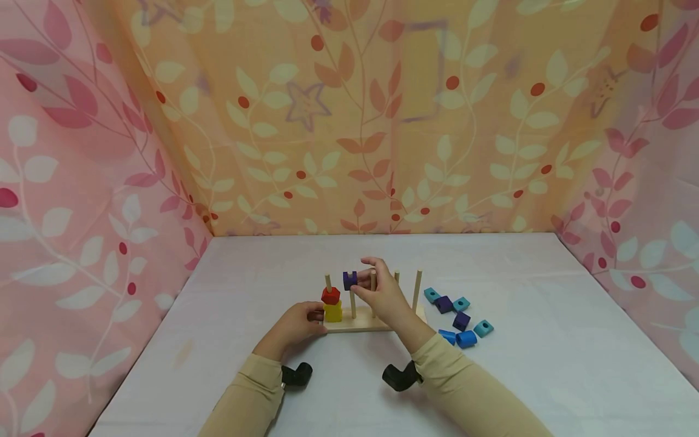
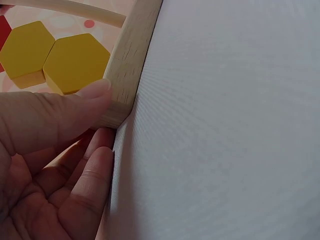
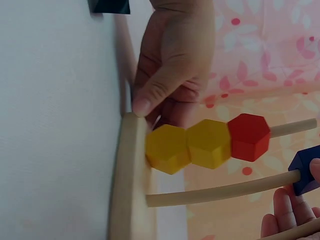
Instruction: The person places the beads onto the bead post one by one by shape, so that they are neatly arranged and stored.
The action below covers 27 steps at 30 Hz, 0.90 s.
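Note:
My right hand [image 1: 389,298] pinches a dark blue-purple block [image 1: 350,280] between thumb and fingers at the top of the second peg [image 1: 353,305] from the left. In the right wrist view, that peg's tip meets the block [image 3: 301,175]. My left hand [image 1: 295,326] holds the left end of the wooden peg stand [image 1: 360,326], its thumb on the base corner [image 2: 122,85] in the left wrist view. On the leftmost peg, two yellow hexagonal blocks [image 3: 167,150] are stacked below one red hexagonal block [image 3: 249,137].
Right of the stand lie loose teal blocks [image 1: 483,328], dark purple blocks [image 1: 461,320] and blue rounded blocks [image 1: 466,338] on the white tabletop [image 1: 218,364]. Three more bare pegs, including the rightmost peg [image 1: 417,288], rise beside my right hand. Patterned cloth [image 1: 360,152] encloses the table.

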### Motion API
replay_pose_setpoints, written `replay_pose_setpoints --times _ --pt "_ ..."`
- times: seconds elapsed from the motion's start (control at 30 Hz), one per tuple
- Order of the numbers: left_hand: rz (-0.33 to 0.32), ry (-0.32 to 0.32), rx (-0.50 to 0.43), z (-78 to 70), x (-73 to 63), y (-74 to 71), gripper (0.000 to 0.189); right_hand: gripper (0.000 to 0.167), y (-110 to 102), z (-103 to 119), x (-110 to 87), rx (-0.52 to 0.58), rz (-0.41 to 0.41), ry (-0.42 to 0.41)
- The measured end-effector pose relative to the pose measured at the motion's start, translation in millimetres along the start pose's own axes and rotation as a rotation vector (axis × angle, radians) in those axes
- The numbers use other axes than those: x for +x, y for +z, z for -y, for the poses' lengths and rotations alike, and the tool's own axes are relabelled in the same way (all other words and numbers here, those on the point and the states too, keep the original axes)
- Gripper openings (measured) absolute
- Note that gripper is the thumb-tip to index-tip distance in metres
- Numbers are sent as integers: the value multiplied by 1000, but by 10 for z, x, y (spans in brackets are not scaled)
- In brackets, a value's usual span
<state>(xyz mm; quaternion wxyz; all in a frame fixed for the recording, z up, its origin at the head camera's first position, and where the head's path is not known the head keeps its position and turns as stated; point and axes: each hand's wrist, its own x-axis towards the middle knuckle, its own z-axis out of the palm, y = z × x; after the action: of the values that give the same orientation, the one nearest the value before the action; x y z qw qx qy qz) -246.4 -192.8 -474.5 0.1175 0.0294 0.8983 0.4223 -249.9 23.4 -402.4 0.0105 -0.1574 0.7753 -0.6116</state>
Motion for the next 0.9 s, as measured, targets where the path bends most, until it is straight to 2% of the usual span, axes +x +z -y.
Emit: replay_pose_setpoints --times 0.2,0.37,0.43,0.63,0.9 --pt "2 -18 -1 4 6 4 51 42 65 -157 -31 22 -15 57" --pt "2 -3 0 1 2 5 50 28 105 -261 -58 5 -34 98" --pt "6 15 8 0 0 1 51 27 115 -316 -67 -18 -39 107" --pt "3 18 18 -2 -8 -3 52 27 146 -465 -91 -97 -36 142" --pt "2 16 13 22 1 1 50 28 182 -537 -110 -103 -31 169"
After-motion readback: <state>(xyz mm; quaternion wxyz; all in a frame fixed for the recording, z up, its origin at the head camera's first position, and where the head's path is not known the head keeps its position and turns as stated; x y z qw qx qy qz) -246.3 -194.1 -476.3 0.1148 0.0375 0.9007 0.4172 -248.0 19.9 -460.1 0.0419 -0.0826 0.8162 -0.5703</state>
